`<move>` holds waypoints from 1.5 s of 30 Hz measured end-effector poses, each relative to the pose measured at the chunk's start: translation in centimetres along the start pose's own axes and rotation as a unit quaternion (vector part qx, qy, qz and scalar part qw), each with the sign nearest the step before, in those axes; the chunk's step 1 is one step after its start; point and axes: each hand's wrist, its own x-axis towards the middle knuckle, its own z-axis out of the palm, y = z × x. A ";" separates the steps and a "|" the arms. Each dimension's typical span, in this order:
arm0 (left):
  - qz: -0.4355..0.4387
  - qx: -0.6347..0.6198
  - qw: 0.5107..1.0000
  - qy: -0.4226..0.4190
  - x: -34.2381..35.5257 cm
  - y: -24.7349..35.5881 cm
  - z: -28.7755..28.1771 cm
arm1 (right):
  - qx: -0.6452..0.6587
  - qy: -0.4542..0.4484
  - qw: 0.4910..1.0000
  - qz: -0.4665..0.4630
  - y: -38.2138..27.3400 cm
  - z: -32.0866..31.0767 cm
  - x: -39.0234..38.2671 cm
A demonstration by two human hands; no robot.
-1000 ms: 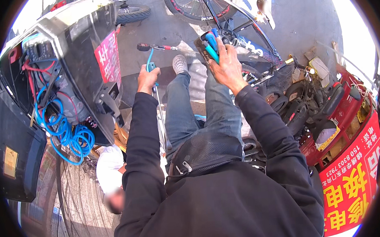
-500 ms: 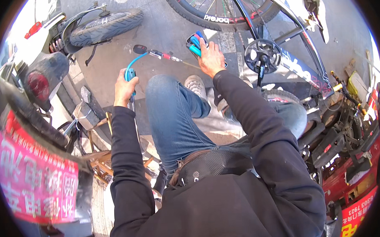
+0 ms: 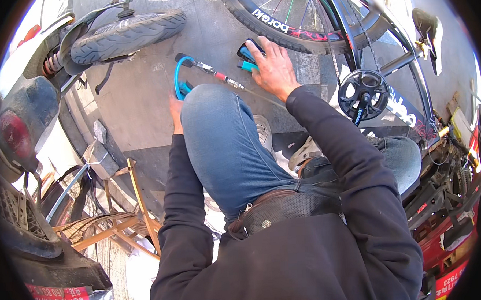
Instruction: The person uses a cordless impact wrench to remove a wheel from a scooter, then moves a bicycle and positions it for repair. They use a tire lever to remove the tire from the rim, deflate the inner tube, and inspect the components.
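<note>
- The left hand [image 3: 175, 112] grasps a teal handle [image 3: 184, 88], though the bent knee [image 3: 212, 119] hides most of its fingers.
- A blue hose [image 3: 176, 72] curves up from that handle and over toward a metal fitting [image 3: 220, 76] with a red band, which lies at a slant between the two hands.
- The right hand [image 3: 274, 69] grips the near side of a small dark case [image 3: 243, 49] holding blue and teal pieces; whether the case touches the grey floor [image 3: 136, 90] cannot be told.
- Just beyond the right hand stands a bicycle wheel [image 3: 270, 21], with a black crank [image 3: 362, 93] to its right.
- At upper left is a thick-treaded tyre [image 3: 131, 37].
</note>
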 end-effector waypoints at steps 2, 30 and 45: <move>0.009 -0.040 0.999 0.026 1.3 -1.4 -0.7 | -0.034 0.072 0.995 -0.056 1.1 -2.5 1.3; 0.600 -0.190 0.775 -0.057 -12.1 31.1 -0.4 | 0.396 0.070 0.911 0.088 -6.7 -17.7 1.9; -0.198 -0.335 0.804 -0.450 9.8 13.3 18.1 | 0.346 0.260 0.876 0.214 1.2 -19.1 -7.8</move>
